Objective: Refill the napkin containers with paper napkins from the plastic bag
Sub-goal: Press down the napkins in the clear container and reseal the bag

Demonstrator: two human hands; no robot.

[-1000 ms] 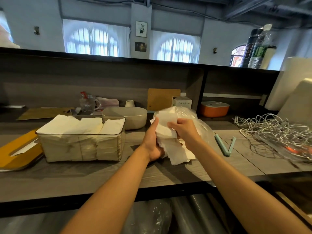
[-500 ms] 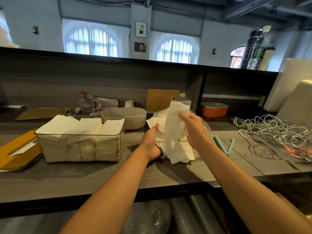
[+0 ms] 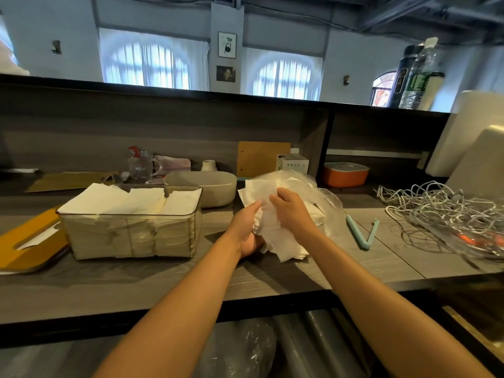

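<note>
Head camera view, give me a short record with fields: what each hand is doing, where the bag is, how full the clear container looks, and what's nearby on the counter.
left hand: grips a bunch of white napkins from below
right hand: fingers curled on the same napkins at the plastic bag mouth
plastic bag: clear, lying on the counter right of the containers
clear container: napkins stacked up to its rim
beige container: behind it; contents not visible
nearby: blue clip, tangled white cables

white napkins (image 3: 275, 236) spill from clear plastic bag (image 3: 324, 200); transparent container (image 3: 131, 230) full.
</note>
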